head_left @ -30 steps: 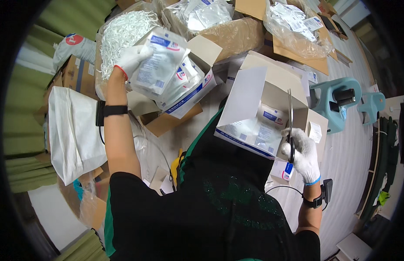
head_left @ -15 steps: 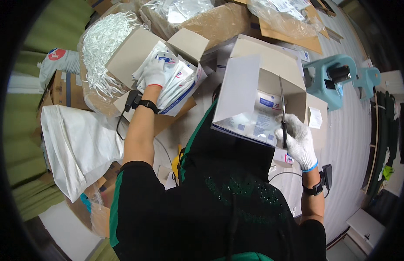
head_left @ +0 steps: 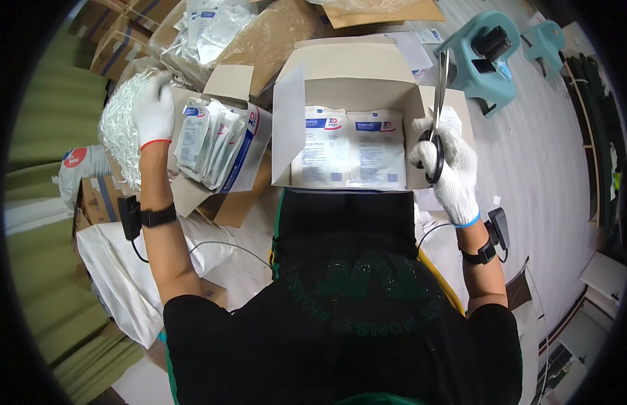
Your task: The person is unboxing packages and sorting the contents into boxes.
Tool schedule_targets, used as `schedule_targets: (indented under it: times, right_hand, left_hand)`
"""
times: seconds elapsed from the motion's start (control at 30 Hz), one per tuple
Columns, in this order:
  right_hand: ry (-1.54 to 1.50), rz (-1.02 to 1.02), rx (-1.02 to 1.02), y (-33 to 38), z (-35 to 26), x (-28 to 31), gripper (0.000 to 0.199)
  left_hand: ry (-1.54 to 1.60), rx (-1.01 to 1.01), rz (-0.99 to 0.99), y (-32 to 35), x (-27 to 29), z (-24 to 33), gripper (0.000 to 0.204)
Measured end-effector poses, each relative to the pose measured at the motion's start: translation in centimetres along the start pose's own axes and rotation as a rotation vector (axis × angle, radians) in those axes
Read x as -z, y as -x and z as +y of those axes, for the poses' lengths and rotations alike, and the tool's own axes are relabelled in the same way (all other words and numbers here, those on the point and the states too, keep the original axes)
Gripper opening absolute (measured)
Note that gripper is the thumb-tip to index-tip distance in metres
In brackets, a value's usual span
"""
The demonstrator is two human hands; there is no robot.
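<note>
My right hand [head_left: 448, 169], in a white knit glove with a blue cuff, is closed round the black handles of a pair of scissors [head_left: 440, 88]. The blades point upward beside an open carton [head_left: 357, 88]. Two rows of flat white and blue packets [head_left: 374, 145] lie inside that carton. On the left, my gloved left hand [head_left: 153, 111] is over a heap of thin white strips [head_left: 121, 121]; its fingers are smeared and blend into the white. Just right of it, a second open box [head_left: 249, 152] holds several upright packets [head_left: 209, 142].
Clear bags and brown cartons [head_left: 121, 47] crowd the far left. A teal stool [head_left: 479, 57] with a black cylinder on it stands at the far right. White cloth [head_left: 117, 270] hangs at lower left. A cable runs from each wrist strap.
My left hand has left the packets in the left box and moved left to the white strips. The right hand still holds the scissors. The view has shifted, showing the carton's packets more fully.
</note>
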State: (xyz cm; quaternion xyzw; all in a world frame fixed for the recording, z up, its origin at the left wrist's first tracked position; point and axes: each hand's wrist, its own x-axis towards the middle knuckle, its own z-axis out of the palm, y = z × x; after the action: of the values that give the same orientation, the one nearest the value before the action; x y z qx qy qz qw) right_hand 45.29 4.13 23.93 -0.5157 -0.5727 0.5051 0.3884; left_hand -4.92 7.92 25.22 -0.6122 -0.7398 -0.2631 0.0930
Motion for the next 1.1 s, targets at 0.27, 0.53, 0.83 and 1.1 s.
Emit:
schedule_targets:
  times: [0.27, 0.53, 0.83, 1.1]
  right_hand:
    - [-0.21, 0.019, 0.078, 0.0, 1.5, 0.3, 0.03]
    - [-0.152, 0.027, 0.054, 0.5, 2.4, 1.0, 0.03]
    - [-0.211, -0.021, 0.059, 0.9, 2.9, 0.9, 0.031]
    - [-0.211, 0.019, 0.048, 1.1, 3.5, 1.2, 0.031]
  left_hand:
    - [0.952, 0.038, -0.965, 5.7, -5.8, 29.7, 0.024]
    - [-0.215, 0.048, -1.061, 10.9, -21.6, 28.1, 0.049]
    - [-0.006, 0.414, -1.017, 10.8, -21.6, 28.0, 0.05]
    - [0.506, 0.646, -0.935, 14.1, -20.9, 28.1, 0.058]
